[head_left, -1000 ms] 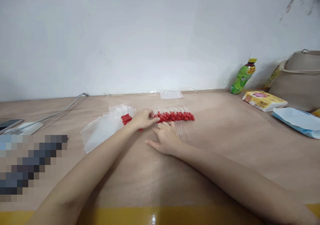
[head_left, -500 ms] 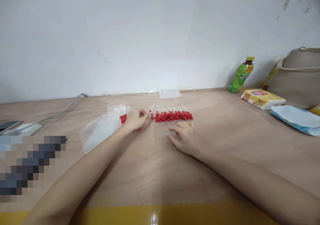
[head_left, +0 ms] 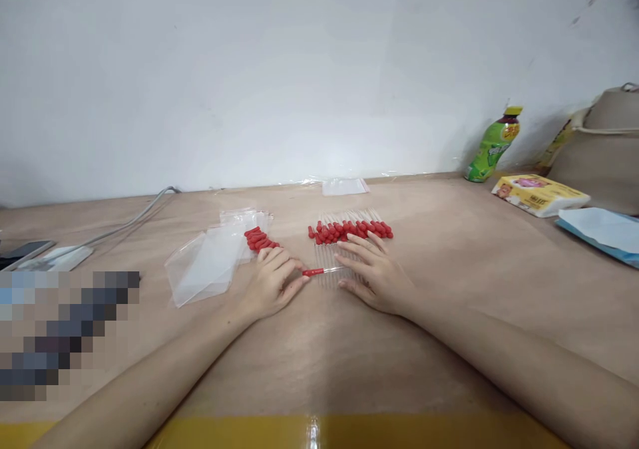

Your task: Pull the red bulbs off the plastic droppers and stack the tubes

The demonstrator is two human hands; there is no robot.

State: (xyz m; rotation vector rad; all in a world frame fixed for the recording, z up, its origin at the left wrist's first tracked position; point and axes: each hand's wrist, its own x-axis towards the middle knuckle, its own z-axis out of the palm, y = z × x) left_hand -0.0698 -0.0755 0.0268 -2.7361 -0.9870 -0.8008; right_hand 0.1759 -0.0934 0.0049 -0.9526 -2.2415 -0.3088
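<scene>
Between the thumb and finger of my left hand point(head_left: 274, 280) is the end of a dropper point(head_left: 313, 272), red-bulbed with a clear tube, lying level and pointing right. Its tube reaches under or between the fingers of my right hand point(head_left: 377, 271), so the tip is hidden. That hand is open, its fingers spread over the right part of a row of droppers point(head_left: 352, 229). Their red bulbs lie side by side in a band; clear tubes stretch both away from me and toward me. A small pile of red-bulbed pieces point(head_left: 258, 239) lies just beyond my left hand.
Clear plastic bags point(head_left: 207, 263) lie left of the pile, and another small bag point(head_left: 345, 187) is by the wall. At right stand a green bottle point(head_left: 492, 146), a yellow tissue pack point(head_left: 539, 193) and a beige bag point(head_left: 599, 156). A grey cable point(head_left: 130, 223) crosses the left side.
My left hand has come nearer and slightly right from beside the pile, bringing a dropper to the row's near tubes. My right hand's fingers have spread. The view has shifted slightly.
</scene>
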